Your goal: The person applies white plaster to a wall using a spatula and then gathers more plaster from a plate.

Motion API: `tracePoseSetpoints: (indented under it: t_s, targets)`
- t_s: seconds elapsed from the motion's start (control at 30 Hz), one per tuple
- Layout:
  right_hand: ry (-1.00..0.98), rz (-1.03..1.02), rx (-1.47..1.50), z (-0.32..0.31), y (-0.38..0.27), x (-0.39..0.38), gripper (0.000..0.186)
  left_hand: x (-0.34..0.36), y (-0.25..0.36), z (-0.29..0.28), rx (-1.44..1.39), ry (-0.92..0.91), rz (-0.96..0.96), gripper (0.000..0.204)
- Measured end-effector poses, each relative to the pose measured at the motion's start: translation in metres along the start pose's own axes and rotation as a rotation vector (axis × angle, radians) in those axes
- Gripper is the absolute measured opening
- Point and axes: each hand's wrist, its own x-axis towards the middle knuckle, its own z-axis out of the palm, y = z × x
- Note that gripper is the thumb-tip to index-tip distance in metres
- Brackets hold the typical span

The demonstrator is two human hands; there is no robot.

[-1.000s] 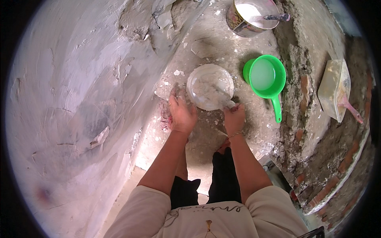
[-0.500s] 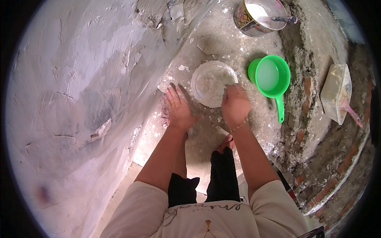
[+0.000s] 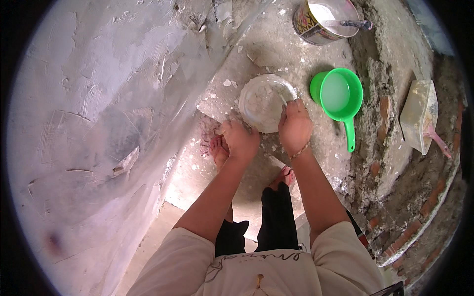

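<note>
The white bowl sits on the floor; likely light, stiff, slippery where paste wets it, best steadied by its rim. The right hand pinches 1 thin tool (mostly hidden); the left hand curls near the bowl, its grip unclear.

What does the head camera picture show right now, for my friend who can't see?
A person's right hand, closed on a thin, mostly hidden pale object, is at the edge of a round pale dish; the left hand is near its lower left. To the right is a green dipper of cloudy liquid; beyond, a patterned bucket.
</note>
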Motion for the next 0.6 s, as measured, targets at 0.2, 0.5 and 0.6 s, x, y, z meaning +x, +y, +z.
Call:
tracePoseSetpoints:
  t_s: [0.2,0.5,0.6]
  targets:
    - [0.056,-0.003,0.072,-0.011,0.003,0.01,0.008,0.008,0.009,0.012,-0.021,-0.117,-0.063,0.068]
    - [-0.096,0.071,0.048,0.003,0.011,0.01,0.011,-0.004,0.017,0.012,-0.152,0.094,-0.225,0.06]
    - [-0.138,0.068,0.008,0.006,0.009,0.01,0.014,0.002,0.008,0.017,-0.165,0.042,-0.159,0.055]
